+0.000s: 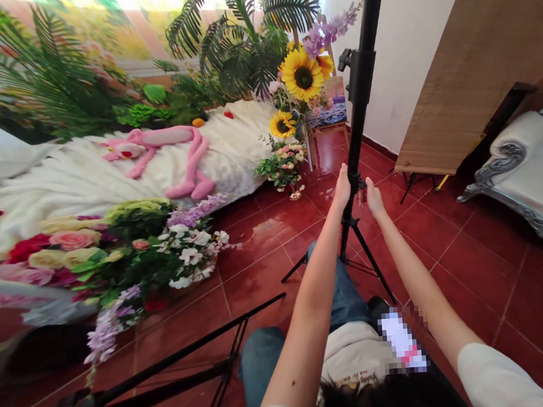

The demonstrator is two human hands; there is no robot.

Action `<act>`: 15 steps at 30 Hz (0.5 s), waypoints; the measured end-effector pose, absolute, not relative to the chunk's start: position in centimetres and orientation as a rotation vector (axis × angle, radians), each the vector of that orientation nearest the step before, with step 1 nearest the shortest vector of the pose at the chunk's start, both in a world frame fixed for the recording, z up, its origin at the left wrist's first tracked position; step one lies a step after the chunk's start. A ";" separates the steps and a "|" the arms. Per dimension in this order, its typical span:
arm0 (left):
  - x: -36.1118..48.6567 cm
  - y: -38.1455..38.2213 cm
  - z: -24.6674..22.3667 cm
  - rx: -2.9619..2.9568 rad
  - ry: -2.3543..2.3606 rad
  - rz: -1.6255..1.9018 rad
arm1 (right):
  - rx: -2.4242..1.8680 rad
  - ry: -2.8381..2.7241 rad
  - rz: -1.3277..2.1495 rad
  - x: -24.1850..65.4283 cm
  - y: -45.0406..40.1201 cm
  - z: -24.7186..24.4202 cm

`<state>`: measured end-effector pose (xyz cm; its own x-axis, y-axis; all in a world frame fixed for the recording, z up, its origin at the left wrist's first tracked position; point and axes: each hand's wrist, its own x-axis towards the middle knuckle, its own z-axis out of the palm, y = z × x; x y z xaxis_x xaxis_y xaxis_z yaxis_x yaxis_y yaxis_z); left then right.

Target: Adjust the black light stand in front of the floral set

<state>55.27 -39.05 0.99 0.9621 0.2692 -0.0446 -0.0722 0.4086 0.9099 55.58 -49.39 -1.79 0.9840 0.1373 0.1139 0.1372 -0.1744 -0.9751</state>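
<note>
- Both hands are set on the black pole of the light stand (357, 154) at the middle of the frame: the left hand (343, 188) is wrapped on its left side, and the right hand (373, 197) is pressed to its right side with the fingers bent round it.
- How tight the hold is cannot be told, since the far side of the pole is hidden by the hands.
- Low in the frame, blue jeans (347, 297) and a white shirt are seen between the two arms, with a blurred patch beside them.
- At the lower left, a second black stand (171, 371) is laid flat on the red tiled floor (466, 264).
- Just under the hands, the legs of the upright stand are spread on the tiles.
- The step in hand is judged to be work on the pole near its leg joint, as both hands are held just above the spread legs.
- For a next move, a firm grip by one hand would be needed while the other hand is used on the joint, so that the tall pole is kept from tipping.
- At the left, flower bunches (154, 249) are piled by the floor.
- Farther back, a pink toy (165, 150) is laid on white cloth, and sunflowers (302, 74) are stood near the top middle.
- At the right edge, a white sofa (530, 173) is seen, well apart from the stand.
</note>
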 end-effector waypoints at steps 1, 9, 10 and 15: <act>55.4 -39.0 0.8 1.160 0.142 0.247 | -1.823 -0.195 -0.100 55.5 -49.8 -1.7; 55.9 -38.6 0.3 1.202 0.015 0.362 | -2.393 -0.547 -0.585 54.2 -53.1 0.9; 55.8 -38.6 0.3 1.198 0.013 0.361 | -2.456 -0.604 -0.639 54.3 -53.3 1.2; 55.8 -38.7 0.8 1.174 0.074 0.327 | -2.747 -0.942 -0.753 55.4 -53.8 3.0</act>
<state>55.76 -38.71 0.76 0.9504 0.2900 0.1123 -0.2134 0.3454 0.9139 55.38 -53.82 3.04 0.6784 0.5369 0.5015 0.6079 -0.7936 0.0273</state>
